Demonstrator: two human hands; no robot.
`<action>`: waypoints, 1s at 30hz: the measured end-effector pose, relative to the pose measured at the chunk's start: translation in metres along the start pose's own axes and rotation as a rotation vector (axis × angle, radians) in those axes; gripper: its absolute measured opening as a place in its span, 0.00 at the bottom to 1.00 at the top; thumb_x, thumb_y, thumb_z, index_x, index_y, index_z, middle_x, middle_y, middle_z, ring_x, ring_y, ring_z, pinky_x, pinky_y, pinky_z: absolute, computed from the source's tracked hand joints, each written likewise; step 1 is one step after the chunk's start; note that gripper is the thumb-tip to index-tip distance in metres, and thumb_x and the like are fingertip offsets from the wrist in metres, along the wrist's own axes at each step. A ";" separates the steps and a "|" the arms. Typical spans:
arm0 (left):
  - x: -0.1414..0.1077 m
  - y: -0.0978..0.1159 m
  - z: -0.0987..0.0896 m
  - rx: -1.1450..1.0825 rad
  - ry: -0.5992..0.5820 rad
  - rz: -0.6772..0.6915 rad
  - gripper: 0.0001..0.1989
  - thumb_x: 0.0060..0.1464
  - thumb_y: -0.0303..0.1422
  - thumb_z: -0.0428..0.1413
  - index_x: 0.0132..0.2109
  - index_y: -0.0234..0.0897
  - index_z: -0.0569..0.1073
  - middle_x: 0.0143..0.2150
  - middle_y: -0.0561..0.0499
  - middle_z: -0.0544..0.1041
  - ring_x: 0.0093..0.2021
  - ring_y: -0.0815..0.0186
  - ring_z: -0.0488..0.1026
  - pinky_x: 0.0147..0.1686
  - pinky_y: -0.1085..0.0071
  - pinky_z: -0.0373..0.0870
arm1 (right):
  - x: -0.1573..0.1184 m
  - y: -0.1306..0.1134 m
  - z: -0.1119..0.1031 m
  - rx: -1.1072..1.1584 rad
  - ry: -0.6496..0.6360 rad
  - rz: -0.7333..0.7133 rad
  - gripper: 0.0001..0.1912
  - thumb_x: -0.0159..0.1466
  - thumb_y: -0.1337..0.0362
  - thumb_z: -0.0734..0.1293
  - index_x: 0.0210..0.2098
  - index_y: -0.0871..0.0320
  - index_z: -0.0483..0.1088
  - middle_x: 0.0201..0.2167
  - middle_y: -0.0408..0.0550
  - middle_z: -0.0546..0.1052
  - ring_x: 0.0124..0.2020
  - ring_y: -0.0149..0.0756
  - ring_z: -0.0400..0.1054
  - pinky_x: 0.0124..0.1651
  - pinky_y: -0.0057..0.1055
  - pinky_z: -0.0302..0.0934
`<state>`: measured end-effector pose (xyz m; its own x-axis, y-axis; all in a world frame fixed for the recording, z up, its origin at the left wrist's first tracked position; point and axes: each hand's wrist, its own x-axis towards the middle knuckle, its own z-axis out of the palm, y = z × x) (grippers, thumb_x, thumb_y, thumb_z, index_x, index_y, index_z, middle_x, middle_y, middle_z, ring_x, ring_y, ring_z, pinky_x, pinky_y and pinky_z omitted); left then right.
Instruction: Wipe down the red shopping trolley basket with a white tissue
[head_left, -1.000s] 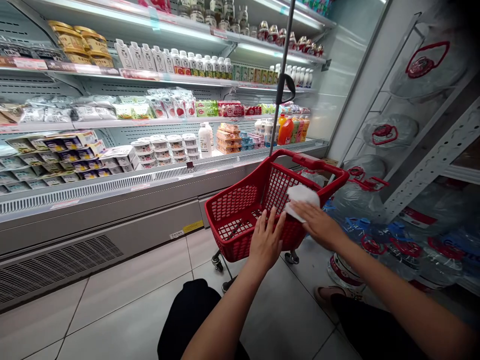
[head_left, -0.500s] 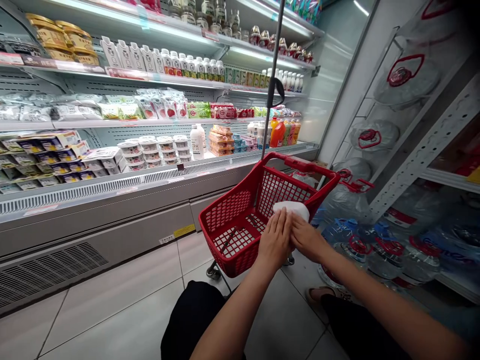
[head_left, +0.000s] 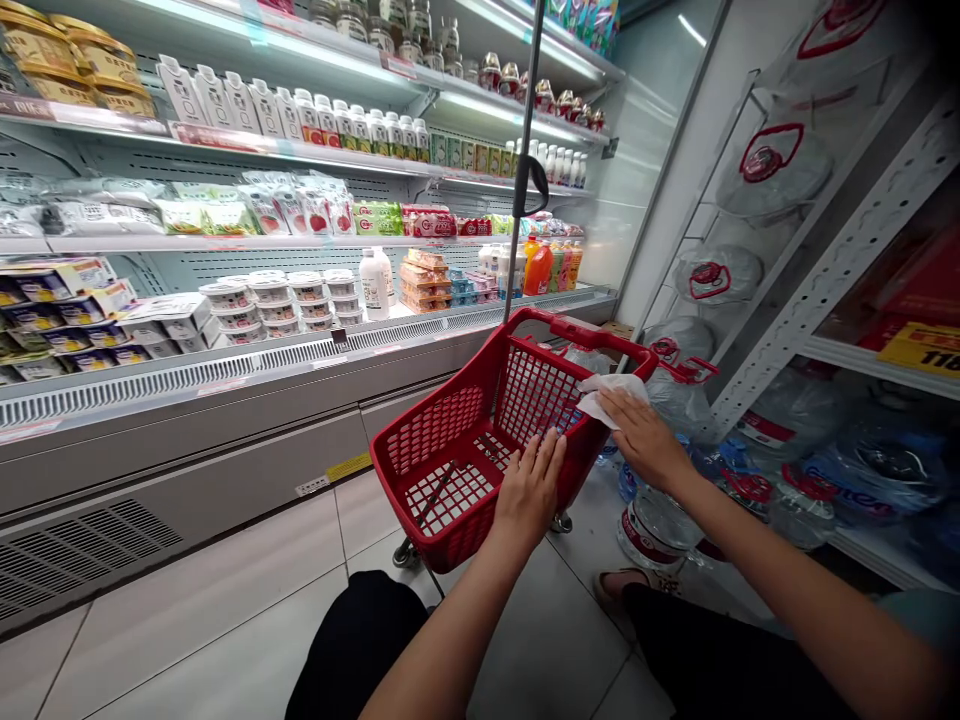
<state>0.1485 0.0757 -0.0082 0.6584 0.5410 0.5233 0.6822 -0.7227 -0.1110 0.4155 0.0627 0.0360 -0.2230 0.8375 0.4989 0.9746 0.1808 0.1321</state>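
Observation:
A red plastic shopping cart (head_left: 442,425) with a lattice basket stands before me on small wheels. My right hand (head_left: 637,425) presses a thin white cloth (head_left: 611,388) against the cart's right upper rim, near the handle; whether it is cloth or paper, I cannot tell. At the near right side of the basket, my left hand (head_left: 531,490) rests over the edge with its fingers stretched out, and its thumb is hidden. A dark pole (head_left: 525,150) rises behind the cart's back panel.
A refrigerated display case (head_left: 270,370) with dairy and drinks runs along the left and back. At the right, large water bottles (head_left: 660,520) stand by a white metal rack (head_left: 840,260). My dark-clad knees (head_left: 360,640) are close below the cart, over the tiled floor (head_left: 225,610).
My hands were together on the bunched white cloth. Now they are apart: the right has carried the cloth up along the rim, and the left has moved down onto the basket's side.

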 end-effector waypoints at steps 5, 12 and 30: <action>0.000 -0.002 -0.005 -0.005 -0.003 -0.023 0.37 0.66 0.30 0.45 0.78 0.30 0.42 0.79 0.42 0.47 0.75 0.58 0.56 0.68 0.58 0.63 | -0.014 -0.063 0.010 0.098 -0.031 -0.216 0.40 0.70 0.70 0.54 0.78 0.54 0.34 0.76 0.48 0.53 0.77 0.39 0.45 0.76 0.49 0.47; -0.017 -0.015 -0.022 0.021 -0.074 0.020 0.37 0.65 0.33 0.47 0.77 0.30 0.47 0.79 0.41 0.46 0.75 0.57 0.54 0.69 0.57 0.60 | -0.001 -0.009 0.002 0.011 -0.028 -0.166 0.38 0.71 0.68 0.53 0.78 0.50 0.37 0.76 0.44 0.54 0.76 0.39 0.47 0.75 0.50 0.47; -0.059 -0.071 -0.040 -0.045 -0.083 -0.060 0.38 0.66 0.33 0.50 0.76 0.25 0.46 0.78 0.38 0.49 0.76 0.58 0.51 0.72 0.60 0.55 | 0.004 -0.155 0.031 0.257 -0.071 -0.367 0.39 0.72 0.68 0.54 0.77 0.51 0.33 0.77 0.45 0.50 0.77 0.38 0.43 0.76 0.49 0.47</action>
<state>0.0488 0.0777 0.0027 0.6421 0.6166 0.4555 0.7076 -0.7053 -0.0427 0.2648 0.0539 -0.0093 -0.5613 0.7258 0.3976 0.8069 0.5868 0.0678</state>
